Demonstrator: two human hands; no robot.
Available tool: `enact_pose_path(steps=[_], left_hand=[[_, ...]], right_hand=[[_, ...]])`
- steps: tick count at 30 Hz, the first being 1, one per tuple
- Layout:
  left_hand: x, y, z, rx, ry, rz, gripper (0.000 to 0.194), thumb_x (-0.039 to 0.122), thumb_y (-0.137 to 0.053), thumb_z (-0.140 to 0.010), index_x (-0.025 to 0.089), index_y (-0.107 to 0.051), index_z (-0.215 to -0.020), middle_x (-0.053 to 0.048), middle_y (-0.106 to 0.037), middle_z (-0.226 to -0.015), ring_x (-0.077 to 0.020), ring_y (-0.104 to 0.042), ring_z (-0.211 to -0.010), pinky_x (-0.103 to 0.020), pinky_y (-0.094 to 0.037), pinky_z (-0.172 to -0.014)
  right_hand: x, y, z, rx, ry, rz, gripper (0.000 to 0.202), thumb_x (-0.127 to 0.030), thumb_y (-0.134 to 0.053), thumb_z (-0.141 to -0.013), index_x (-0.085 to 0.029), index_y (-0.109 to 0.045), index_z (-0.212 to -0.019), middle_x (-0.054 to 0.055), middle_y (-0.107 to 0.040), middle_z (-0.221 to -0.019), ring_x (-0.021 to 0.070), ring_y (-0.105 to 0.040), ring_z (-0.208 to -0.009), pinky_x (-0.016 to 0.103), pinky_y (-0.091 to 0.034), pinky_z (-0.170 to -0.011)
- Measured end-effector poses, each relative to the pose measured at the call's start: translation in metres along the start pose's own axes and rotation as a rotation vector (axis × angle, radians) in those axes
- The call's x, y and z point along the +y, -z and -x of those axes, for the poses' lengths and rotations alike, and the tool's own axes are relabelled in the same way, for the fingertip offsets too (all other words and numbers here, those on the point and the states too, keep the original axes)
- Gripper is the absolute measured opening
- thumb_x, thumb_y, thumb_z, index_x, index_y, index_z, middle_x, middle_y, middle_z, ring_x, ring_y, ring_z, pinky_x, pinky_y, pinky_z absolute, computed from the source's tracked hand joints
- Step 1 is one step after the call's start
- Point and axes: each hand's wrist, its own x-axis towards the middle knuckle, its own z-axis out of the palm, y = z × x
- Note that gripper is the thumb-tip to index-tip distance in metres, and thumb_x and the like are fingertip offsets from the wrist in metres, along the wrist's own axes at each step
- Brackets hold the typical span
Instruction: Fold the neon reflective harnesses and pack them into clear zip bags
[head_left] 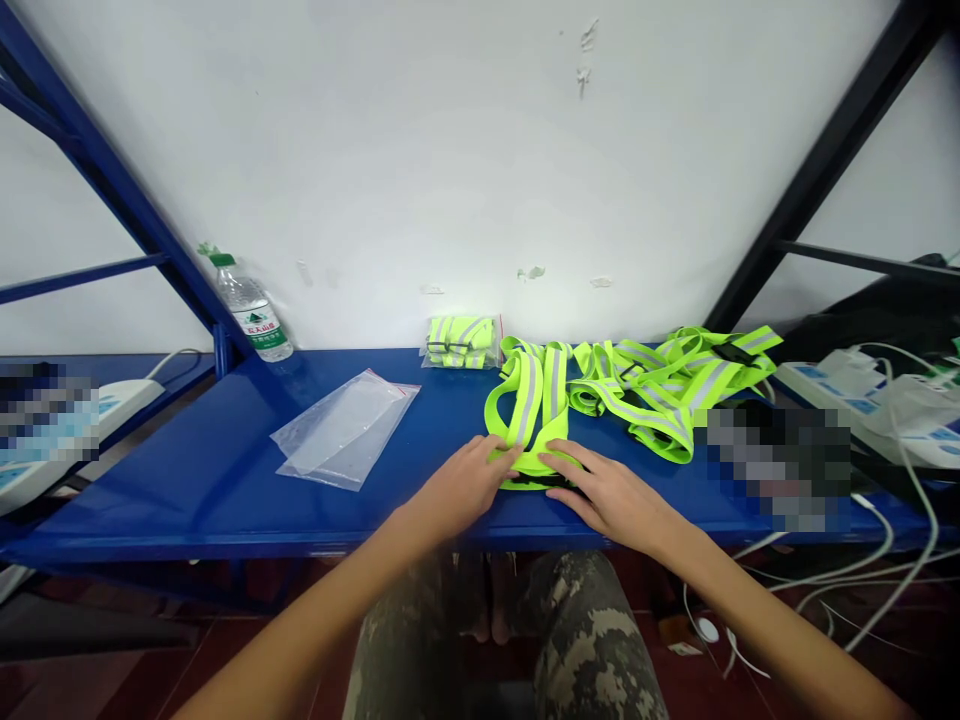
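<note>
A reflective vest (pixel 530 400) of neon yellow straps with silver stripes lies folded on the blue table (pixel 225 440). At its near left corner, my left hand (pixel 466 482) has its fingers closed on the strap edge. My right hand (pixel 613 497) rests on the near right corner, fingers stretched and apart over the band. A dark strip shows along the near edge between the hands. To the right lies a loose heap of similar neon straps (pixel 697 385), some rolled up. Behind the vest, a clear bag holding a folded neon vest (pixel 460 342) leans at the wall.
Two overlapping clear plastic bags (pixel 349 425) lie to the left. A water bottle (pixel 259 315) stands tilted by the wall at the back left. Power strips (pixel 892 400) and white cables (pixel 911 470) crowd the right side. Metal frame posts (pixel 817 150) slant up at both sides.
</note>
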Motion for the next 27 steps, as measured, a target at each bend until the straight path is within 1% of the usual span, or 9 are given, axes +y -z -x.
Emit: enact_pose_path(steps=[5, 9, 11, 13, 16, 21, 24, 25, 27], left_hand=[[-0.012, 0.003, -0.009, 0.033, 0.003, 0.175, 0.039, 0.026, -0.036, -0.100, 0.019, -0.052, -0.134, -0.013, -0.061, -0.118, -0.0215, -0.057, -0.109, -0.036, -0.049, -0.095], [-0.021, 0.003, -0.018, 0.067, 0.020, 0.199, 0.041, 0.028, -0.034, -0.101, 0.015, -0.052, -0.135, -0.014, -0.065, -0.119, -0.0221, -0.061, -0.109, -0.036, -0.049, -0.095], [-0.025, 0.002, -0.023, 0.083, 0.029, 0.208, 0.041, 0.030, -0.034, -0.101, 0.013, -0.053, -0.134, -0.014, -0.066, -0.120, -0.0225, -0.062, -0.110, -0.036, -0.049, -0.096], [-0.026, 0.002, -0.027, 0.104, 0.040, 0.237, 0.041, 0.031, -0.035, -0.101, 0.014, -0.055, -0.132, -0.013, -0.067, -0.122, -0.0227, -0.063, -0.111, -0.036, -0.048, -0.097], [-0.024, 0.002, -0.033, 0.135, 0.094, 0.309, 0.041, 0.033, -0.034, -0.101, 0.015, -0.059, -0.128, -0.011, -0.067, -0.124, -0.0225, -0.064, -0.112, -0.034, -0.048, -0.097], [-0.014, 0.006, -0.030, 0.131, 0.201, 0.354, 0.042, 0.036, -0.031, -0.102, 0.019, -0.062, -0.124, -0.008, -0.067, -0.123, -0.0216, -0.062, -0.113, -0.034, -0.047, -0.098], [-0.005, 0.009, -0.020, 0.153, 0.198, 0.290, 0.045, 0.039, -0.029, -0.102, 0.020, -0.056, -0.131, -0.011, -0.062, -0.126, -0.0218, -0.057, -0.117, -0.039, -0.044, -0.102], [-0.001, 0.009, -0.016, 0.178, 0.198, 0.244, 0.047, 0.044, -0.033, -0.100, 0.019, -0.054, -0.134, -0.012, -0.059, -0.128, -0.0236, -0.054, -0.120, -0.042, -0.043, -0.104], [0.005, 0.008, -0.011, 0.225, 0.194, 0.159, 0.062, 0.057, -0.048, -0.091, 0.017, -0.049, -0.138, -0.015, -0.054, -0.131, -0.0286, -0.049, -0.123, -0.048, -0.041, -0.104]], right_hand=[[-0.001, -0.002, -0.006, 0.038, 0.052, 0.076, 0.041, -0.030, -0.048, -0.096, -0.014, -0.048, -0.134, 0.017, -0.060, -0.128, 0.0280, -0.060, -0.118, 0.044, -0.054, -0.096], [-0.005, -0.002, -0.010, 0.021, 0.025, 0.098, 0.041, -0.027, -0.049, -0.096, -0.014, -0.047, -0.134, 0.017, -0.062, -0.125, 0.0292, -0.062, -0.114, 0.045, -0.056, -0.092], [-0.005, 0.000, -0.011, 0.013, 0.004, 0.074, 0.043, -0.029, -0.050, -0.095, -0.014, -0.045, -0.136, 0.017, -0.061, -0.126, 0.0289, -0.062, -0.114, 0.045, -0.057, -0.091], [-0.004, 0.001, -0.012, 0.003, -0.001, 0.032, 0.050, -0.034, -0.053, -0.094, -0.014, -0.041, -0.138, 0.018, -0.060, -0.129, 0.0288, -0.062, -0.115, 0.044, -0.056, -0.092], [0.000, 0.002, -0.014, -0.011, -0.018, -0.008, 0.059, -0.040, -0.057, -0.091, -0.015, -0.038, -0.140, 0.018, -0.060, -0.129, 0.0297, -0.062, -0.114, 0.044, -0.056, -0.091], [0.007, -0.002, -0.019, -0.015, -0.019, -0.035, 0.037, -0.018, -0.048, -0.093, -0.018, -0.050, -0.130, 0.014, -0.065, -0.121, 0.0276, -0.066, -0.106, 0.043, -0.057, -0.085], [0.011, -0.004, -0.019, 0.016, -0.042, -0.134, 0.032, -0.021, -0.044, -0.096, -0.020, -0.055, -0.126, 0.011, -0.067, -0.120, 0.0248, -0.067, -0.106, 0.040, -0.055, -0.088], [0.012, -0.004, -0.019, 0.023, -0.064, -0.171, 0.031, -0.024, -0.044, -0.097, -0.020, -0.056, -0.125, 0.010, -0.068, -0.119, 0.0242, -0.067, -0.105, 0.039, -0.055, -0.088], [0.015, -0.004, -0.018, 0.036, -0.124, -0.233, 0.030, -0.028, -0.044, -0.098, -0.020, -0.059, -0.123, 0.009, -0.070, -0.115, 0.0241, -0.068, -0.104, 0.037, -0.054, -0.088]])
